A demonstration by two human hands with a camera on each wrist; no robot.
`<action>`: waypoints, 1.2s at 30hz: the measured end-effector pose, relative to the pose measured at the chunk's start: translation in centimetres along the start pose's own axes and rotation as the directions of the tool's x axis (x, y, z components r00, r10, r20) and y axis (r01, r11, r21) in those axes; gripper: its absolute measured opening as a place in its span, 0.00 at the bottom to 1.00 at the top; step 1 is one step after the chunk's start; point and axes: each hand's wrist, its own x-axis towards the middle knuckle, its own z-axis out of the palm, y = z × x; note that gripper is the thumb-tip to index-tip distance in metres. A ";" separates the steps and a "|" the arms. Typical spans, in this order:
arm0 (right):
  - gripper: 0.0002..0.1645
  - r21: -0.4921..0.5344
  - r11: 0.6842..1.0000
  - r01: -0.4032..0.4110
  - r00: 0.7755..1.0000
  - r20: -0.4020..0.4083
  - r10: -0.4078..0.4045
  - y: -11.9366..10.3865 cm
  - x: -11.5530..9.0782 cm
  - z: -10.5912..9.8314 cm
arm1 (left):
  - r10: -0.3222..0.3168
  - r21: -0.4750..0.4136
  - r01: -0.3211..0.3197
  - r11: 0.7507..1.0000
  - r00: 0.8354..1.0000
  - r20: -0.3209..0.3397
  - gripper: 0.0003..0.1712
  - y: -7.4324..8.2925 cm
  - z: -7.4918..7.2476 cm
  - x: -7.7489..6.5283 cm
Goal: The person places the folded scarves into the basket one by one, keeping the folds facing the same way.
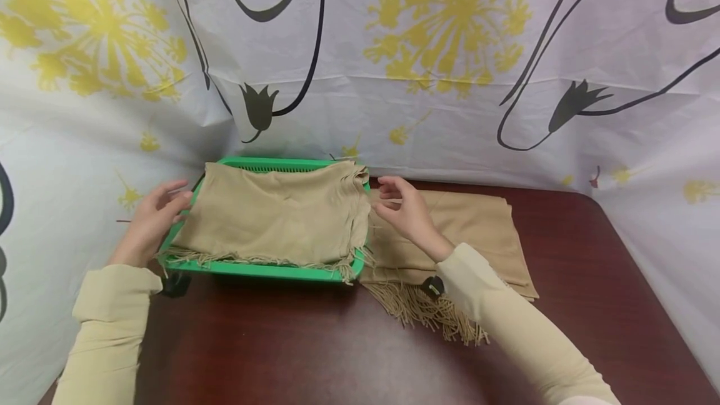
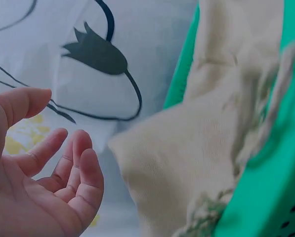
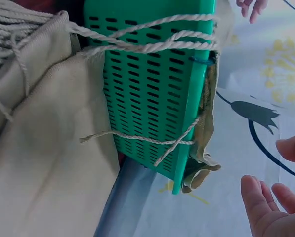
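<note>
A folded tan fringed shawl [image 1: 275,214] lies across the top of a green plastic basket [image 1: 264,272], its tassels hanging over the near rim. My left hand [image 1: 154,220] hovers by the basket's left side, fingers loosely bent and holding nothing; the left wrist view shows the empty palm [image 2: 43,197] apart from the cloth. At the basket's right side my right hand [image 1: 407,211] is raised with its fingers loosely bent, nothing between them. Beneath that hand and forearm a second folded tan shawl [image 1: 467,224] lies on the table, its fringe [image 1: 416,305] toward the front.
The dark red-brown table [image 1: 281,349] carries both the basket and the second shawl. A white curtain [image 1: 337,49] with yellow and grey flower prints hangs behind the table and along its sides. In the right wrist view, loose tassel cords [image 3: 157,47] cross the basket's slotted side.
</note>
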 end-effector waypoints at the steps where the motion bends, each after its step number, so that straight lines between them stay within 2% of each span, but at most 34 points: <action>1: 0.23 0.016 1.000 -0.004 1.000 -0.007 0.004 0.1 -0.2 -0.2 | 0.008 -0.023 -0.008 1.000 1.000 -0.007 0.29 0.1 0.2 -0.2; 5: 0.21 0.091 0.995 -0.037 0.999 -0.015 0.039 0.1 -1.2 -0.9 | 0.046 -0.038 -0.047 0.998 0.999 -0.006 0.23 0.5 1.1 -1.1; 7: 0.21 0.121 0.992 -0.047 0.999 -0.009 0.048 -0.1 -1.6 -1.2 | 0.055 -0.017 -0.055 0.998 0.998 -0.008 0.22 0.7 1.7 -1.5; 14: 0.20 0.149 0.985 -0.087 0.996 -0.004 0.088 -0.3 -3.0 -2.3 | 0.113 -0.037 -0.113 0.993 0.994 0.004 0.21 1.3 3.4 -2.7; 18: 0.22 0.233 0.963 -0.133 0.991 0.024 0.131 -0.2 -3.8 -2.8 | 0.160 -0.085 -0.156 0.984 0.986 0.040 0.19 1.5 4.3 -3.3; 21: 0.23 0.318 0.934 -0.165 0.986 0.061 0.154 -0.2 -4.3 -3.1 | 0.178 -0.100 -0.172 0.980 0.982 0.060 0.19 1.8 5.0 -3.7; 25: 0.23 0.358 0.915 -0.186 0.982 0.083 0.167 -0.1 -5.0 -3.6 | 0.197 -0.126 -0.185 0.975 0.977 0.084 0.18 1.8 6.1 -4.2; 32: 0.25 0.357 0.918 -0.174 0.983 0.012 0.181 1.5 -5.9 -5.1 | 0.201 -0.105 -0.186 0.977 0.968 0.153 0.20 1.5 7.9 -5.1; 36: 0.21 0.388 0.908 -0.156 0.983 -0.031 0.182 2.3 -6.6 -6.3 | 0.198 -0.097 -0.182 0.978 0.962 0.188 0.19 1.4 8.7 -5.5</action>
